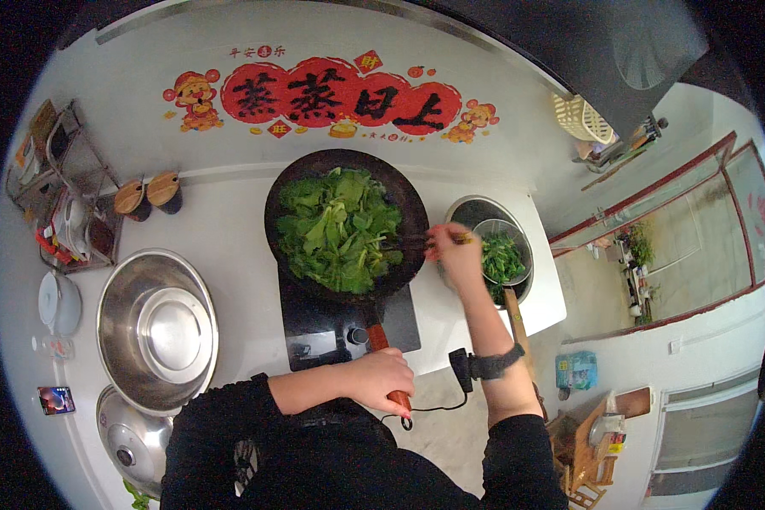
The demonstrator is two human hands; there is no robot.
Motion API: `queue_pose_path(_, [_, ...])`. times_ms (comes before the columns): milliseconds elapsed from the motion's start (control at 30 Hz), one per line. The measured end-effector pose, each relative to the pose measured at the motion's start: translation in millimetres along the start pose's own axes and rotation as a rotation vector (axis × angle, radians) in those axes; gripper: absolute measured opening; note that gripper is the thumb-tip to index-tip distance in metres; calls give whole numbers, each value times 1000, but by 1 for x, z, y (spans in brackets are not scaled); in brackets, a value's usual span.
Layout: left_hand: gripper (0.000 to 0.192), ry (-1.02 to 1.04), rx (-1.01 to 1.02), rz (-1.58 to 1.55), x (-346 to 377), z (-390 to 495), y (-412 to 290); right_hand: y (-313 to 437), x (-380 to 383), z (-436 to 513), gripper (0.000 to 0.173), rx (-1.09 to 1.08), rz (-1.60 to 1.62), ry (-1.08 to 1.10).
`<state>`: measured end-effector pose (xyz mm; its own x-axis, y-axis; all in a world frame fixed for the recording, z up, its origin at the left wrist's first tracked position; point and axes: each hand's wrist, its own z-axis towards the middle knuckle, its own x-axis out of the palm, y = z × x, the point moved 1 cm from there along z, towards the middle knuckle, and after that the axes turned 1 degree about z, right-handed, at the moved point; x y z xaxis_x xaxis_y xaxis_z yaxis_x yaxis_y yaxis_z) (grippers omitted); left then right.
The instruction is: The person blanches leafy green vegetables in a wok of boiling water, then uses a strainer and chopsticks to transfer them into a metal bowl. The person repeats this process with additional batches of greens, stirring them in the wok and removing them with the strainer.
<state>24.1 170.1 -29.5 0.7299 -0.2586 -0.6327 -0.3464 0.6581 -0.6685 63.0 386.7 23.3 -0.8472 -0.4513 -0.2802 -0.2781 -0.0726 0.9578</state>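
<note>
My left hand [382, 382] is closed around the wooden handle [398, 400] of a dark wok [421, 210]. Leafy greens [341, 229] are heaped inside the wok, which sits on a black induction cooktop [392, 322]. At the wok's right rim, my right hand [457, 255] grips a slim utensil [464, 238]. Its far end reaches toward the greens and is too blurred to identify. Just right of that hand, a mesh strainer [492, 225] with a wooden handle [516, 312] rests in a metal basin [462, 205]. More greens [502, 258] lie in the strainer.
On the left are a large steel bowl [118, 319], a metal lid [111, 414], a lidded white pot [59, 303] and a phone [56, 400]. Two wood-lidded jars [164, 191] stand near a rack [95, 153]. A cable [440, 408] hangs from my right wristband [497, 365].
</note>
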Motion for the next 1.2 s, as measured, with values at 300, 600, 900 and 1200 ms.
queue_pose_path(300, [38, -36, 19, -22, 2, -2, 2, 56, 111, 0, 10, -328, -73, 310])
queue_pose_path(600, [35, 43, -20, 15, 2, -2, 2, 24, 39, 6, 14, -284, -410, 173])
queue_pose_path(900, [35, -75, 28, -37, 1, -2, 2, -45, -30, -9, 16, -13, 113, 105])
queue_pose_path(1200, [35, -57, 12, -54, 1, -2, 2, -63, 14, 5, 16, -70, 266, 137])
